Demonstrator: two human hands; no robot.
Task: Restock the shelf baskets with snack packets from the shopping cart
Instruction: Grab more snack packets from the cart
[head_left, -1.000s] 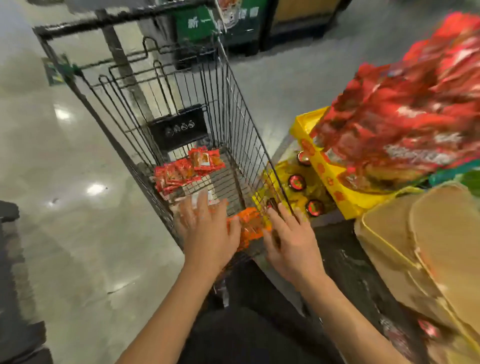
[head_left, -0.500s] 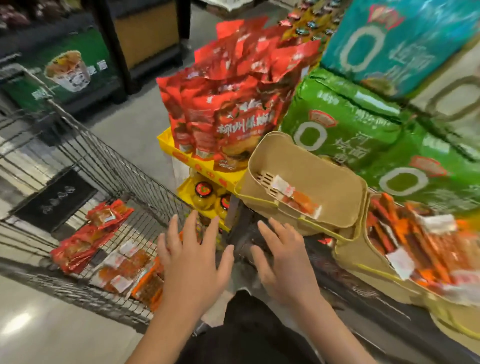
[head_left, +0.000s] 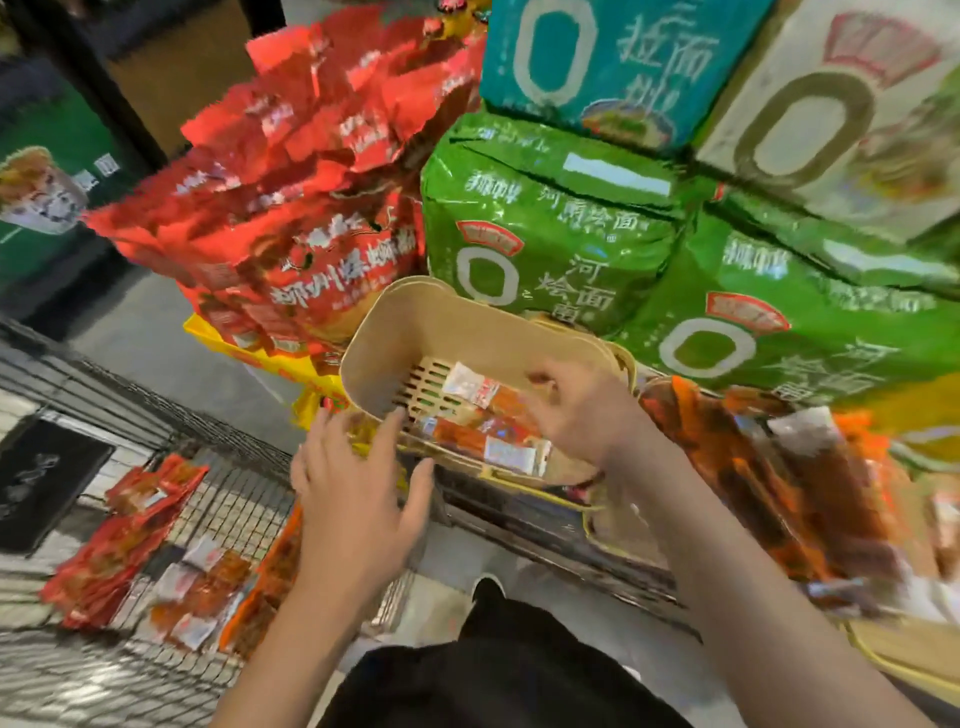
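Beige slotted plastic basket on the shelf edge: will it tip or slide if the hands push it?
The beige slotted plastic basket probably shifts easily: only a few small snack packets weigh it down. It sits tilted, so a push may tip it further. Its moulded walls look stiff.

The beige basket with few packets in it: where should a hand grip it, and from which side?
Probably by the near front rim of the beige basket, coming from below and in front. It tilts its open mouth toward the camera, that edge is bare, and the left hand is already beside it.
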